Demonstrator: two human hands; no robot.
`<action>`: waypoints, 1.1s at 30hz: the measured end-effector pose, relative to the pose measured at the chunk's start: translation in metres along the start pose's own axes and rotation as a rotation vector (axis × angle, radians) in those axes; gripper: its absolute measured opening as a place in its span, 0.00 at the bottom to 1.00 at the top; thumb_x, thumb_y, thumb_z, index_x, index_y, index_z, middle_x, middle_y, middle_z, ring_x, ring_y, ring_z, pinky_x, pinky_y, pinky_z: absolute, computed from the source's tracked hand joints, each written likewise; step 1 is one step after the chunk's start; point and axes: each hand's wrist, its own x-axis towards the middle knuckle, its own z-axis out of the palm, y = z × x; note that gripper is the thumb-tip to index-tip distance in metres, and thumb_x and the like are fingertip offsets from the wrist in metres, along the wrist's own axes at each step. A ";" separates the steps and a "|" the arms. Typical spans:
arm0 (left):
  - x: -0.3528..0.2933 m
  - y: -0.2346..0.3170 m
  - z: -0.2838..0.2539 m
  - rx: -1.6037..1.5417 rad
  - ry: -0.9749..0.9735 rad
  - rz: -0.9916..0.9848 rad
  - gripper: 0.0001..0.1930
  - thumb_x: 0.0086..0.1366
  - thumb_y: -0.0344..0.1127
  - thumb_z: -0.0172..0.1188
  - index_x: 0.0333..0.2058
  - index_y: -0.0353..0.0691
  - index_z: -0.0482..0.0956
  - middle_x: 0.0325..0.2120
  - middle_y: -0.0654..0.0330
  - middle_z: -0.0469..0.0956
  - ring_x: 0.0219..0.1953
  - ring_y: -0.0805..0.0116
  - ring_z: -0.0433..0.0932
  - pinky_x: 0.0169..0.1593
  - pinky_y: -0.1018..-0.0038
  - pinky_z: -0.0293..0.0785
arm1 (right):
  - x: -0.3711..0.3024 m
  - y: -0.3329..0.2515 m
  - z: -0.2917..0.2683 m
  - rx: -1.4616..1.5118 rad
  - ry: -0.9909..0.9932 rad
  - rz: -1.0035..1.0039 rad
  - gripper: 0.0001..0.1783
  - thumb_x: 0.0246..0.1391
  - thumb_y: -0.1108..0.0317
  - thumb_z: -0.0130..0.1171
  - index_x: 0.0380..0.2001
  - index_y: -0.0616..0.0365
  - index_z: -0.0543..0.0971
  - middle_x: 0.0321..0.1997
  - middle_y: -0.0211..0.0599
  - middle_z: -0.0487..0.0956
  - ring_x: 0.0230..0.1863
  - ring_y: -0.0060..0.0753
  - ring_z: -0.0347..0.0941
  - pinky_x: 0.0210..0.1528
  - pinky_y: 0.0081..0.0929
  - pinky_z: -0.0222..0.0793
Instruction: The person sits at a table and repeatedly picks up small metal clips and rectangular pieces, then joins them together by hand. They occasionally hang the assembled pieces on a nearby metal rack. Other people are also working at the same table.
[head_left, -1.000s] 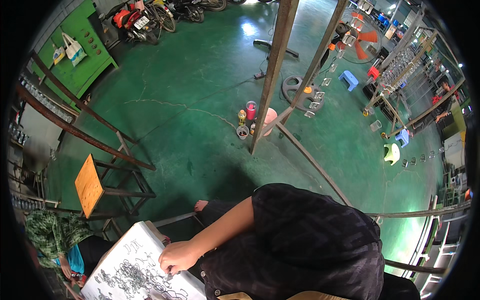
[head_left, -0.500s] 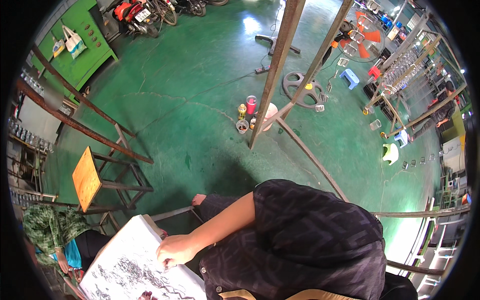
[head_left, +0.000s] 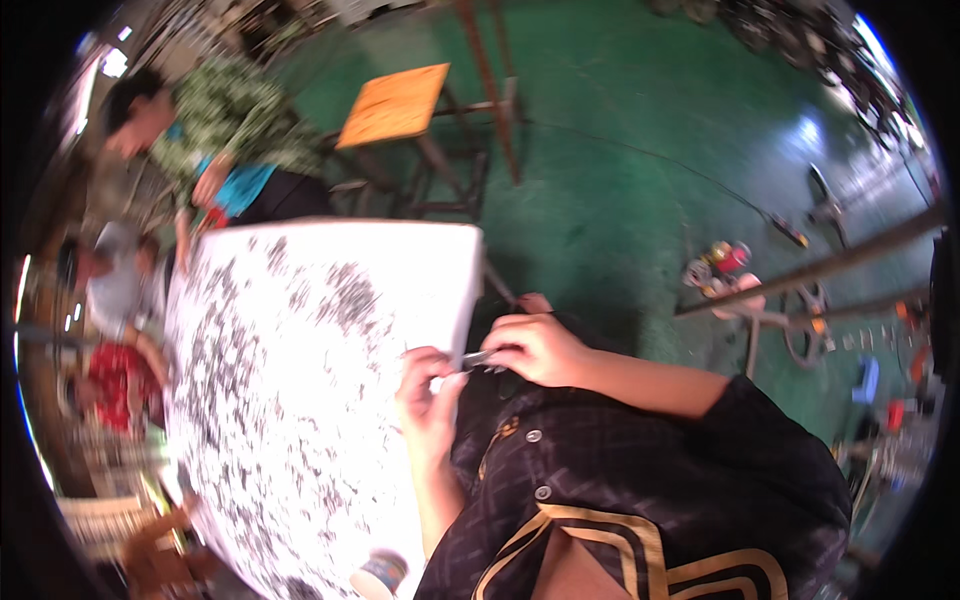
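My left hand [head_left: 430, 398] is closed in a pinch near the edge of the white table [head_left: 455, 250], holding a small pale piece [head_left: 437, 384]. My right hand [head_left: 535, 348] meets it from the right, fingers closed on a small slim metal-looking piece [head_left: 476, 359] that reaches toward the left fingers. Blur hides the exact kind of both pieces, and whether they touch. Many small dark pieces [head_left: 345, 295] lie scattered over the white tabletop beside my hands.
A paper cup [head_left: 382, 573] stands at the table's near edge. Across the table sit a person in green patterned clothing [head_left: 240, 115], one in grey [head_left: 112, 290] and one in red [head_left: 125, 385]. A wooden-topped stool [head_left: 395, 105] stands behind. Metal posts [head_left: 850, 260] rise at right.
The view has swung left, bringing the tabletop and the people across it into sight. Both my hands now show, meeting at the table edge; earlier my right hand was over the scattered pieces.
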 end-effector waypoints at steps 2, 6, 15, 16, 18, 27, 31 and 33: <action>-0.008 0.004 0.009 -0.041 0.049 -0.040 0.06 0.52 0.21 0.63 0.29 0.34 0.75 0.36 0.57 0.72 0.41 0.67 0.71 0.48 0.73 0.66 | 0.004 0.000 -0.005 0.032 -0.036 -0.047 0.05 0.49 0.74 0.61 0.30 0.62 0.79 0.27 0.39 0.76 0.28 0.38 0.75 0.30 0.31 0.68; -0.018 -0.002 0.011 -0.046 0.037 -0.071 0.06 0.55 0.23 0.63 0.30 0.35 0.74 0.37 0.58 0.71 0.42 0.69 0.70 0.49 0.74 0.65 | 0.004 -0.005 -0.004 0.031 -0.081 -0.018 0.05 0.48 0.74 0.62 0.30 0.61 0.79 0.26 0.37 0.76 0.27 0.36 0.73 0.30 0.29 0.66; -0.033 -0.009 0.006 -0.141 0.056 -0.140 0.06 0.59 0.25 0.62 0.31 0.35 0.72 0.33 0.59 0.74 0.40 0.71 0.72 0.48 0.75 0.67 | 0.011 -0.005 0.008 -0.089 -0.213 -0.165 0.05 0.47 0.73 0.62 0.29 0.61 0.77 0.26 0.38 0.75 0.27 0.42 0.73 0.29 0.32 0.67; -0.034 -0.010 0.008 -0.192 0.057 -0.171 0.06 0.60 0.25 0.61 0.32 0.35 0.72 0.33 0.59 0.74 0.40 0.71 0.73 0.48 0.75 0.68 | 0.011 -0.006 0.006 -0.139 -0.253 -0.167 0.06 0.46 0.74 0.63 0.29 0.62 0.77 0.26 0.39 0.75 0.27 0.43 0.73 0.29 0.34 0.68; -0.038 -0.009 0.010 -0.091 0.077 -0.140 0.06 0.62 0.26 0.60 0.33 0.35 0.70 0.31 0.59 0.76 0.38 0.72 0.74 0.46 0.75 0.70 | 0.014 -0.006 0.008 -0.115 -0.270 -0.174 0.05 0.45 0.75 0.63 0.28 0.62 0.77 0.26 0.39 0.75 0.27 0.42 0.73 0.30 0.33 0.68; -0.058 -0.002 0.014 0.163 0.153 -0.019 0.08 0.58 0.24 0.62 0.31 0.35 0.69 0.31 0.55 0.76 0.36 0.60 0.77 0.42 0.71 0.72 | 0.075 0.003 0.039 -0.047 -0.465 -0.066 0.08 0.46 0.71 0.65 0.30 0.62 0.81 0.27 0.36 0.77 0.26 0.30 0.73 0.30 0.26 0.68; -0.062 -0.005 0.015 0.193 0.188 0.042 0.09 0.56 0.23 0.62 0.31 0.36 0.70 0.30 0.54 0.75 0.34 0.57 0.76 0.39 0.69 0.72 | 0.100 0.012 0.103 -0.185 -0.579 -0.477 0.12 0.43 0.68 0.66 0.33 0.59 0.81 0.33 0.36 0.76 0.39 0.38 0.71 0.42 0.33 0.68; -0.065 -0.005 0.014 0.223 0.193 0.057 0.09 0.55 0.23 0.62 0.31 0.36 0.70 0.29 0.54 0.74 0.33 0.56 0.75 0.38 0.68 0.71 | 0.106 0.009 0.130 -0.255 -0.650 -0.514 0.14 0.42 0.66 0.67 0.34 0.58 0.81 0.34 0.36 0.75 0.44 0.41 0.69 0.47 0.36 0.66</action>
